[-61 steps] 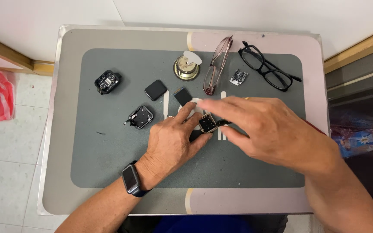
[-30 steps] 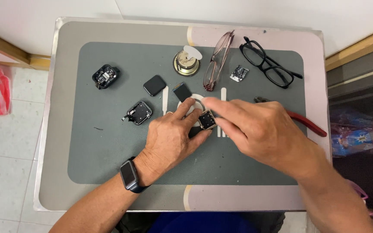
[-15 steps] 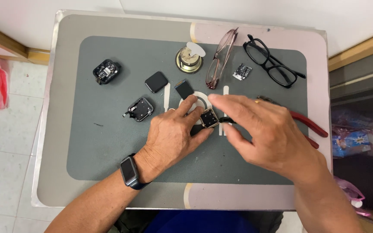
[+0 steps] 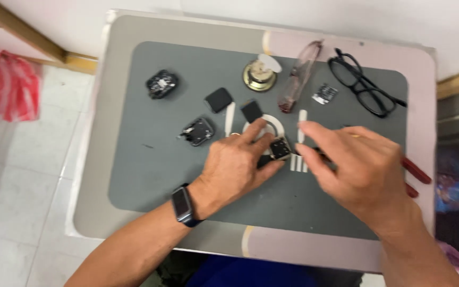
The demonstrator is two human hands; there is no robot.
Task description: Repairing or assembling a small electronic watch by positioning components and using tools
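My left hand (image 4: 237,167) rests on the grey mat (image 4: 150,170) and pinches a small square watch case (image 4: 280,148) between thumb and fingers. It wears a dark smartwatch (image 4: 183,206) on the wrist. My right hand (image 4: 359,170) comes in from the right. Its thumb and forefinger are closed against the case's right edge. Red tool handles (image 4: 416,171) stick out from under this hand. A white ring (image 4: 273,125) lies partly hidden behind my left fingers.
On the mat lie an opened watch body (image 4: 197,131), two black square pieces (image 4: 219,99), a black lump (image 4: 161,83), a round brass part (image 4: 258,75), pink-tinted glasses (image 4: 298,77), black glasses (image 4: 365,85), a small chip (image 4: 325,94) and white strips (image 4: 229,117). A red-striped bag (image 4: 6,85) sits on the floor at left.
Both hands stay on the watch case while the view shifts slightly. My right hand has drawn a little to the right, leaving only its fingertips at the case.
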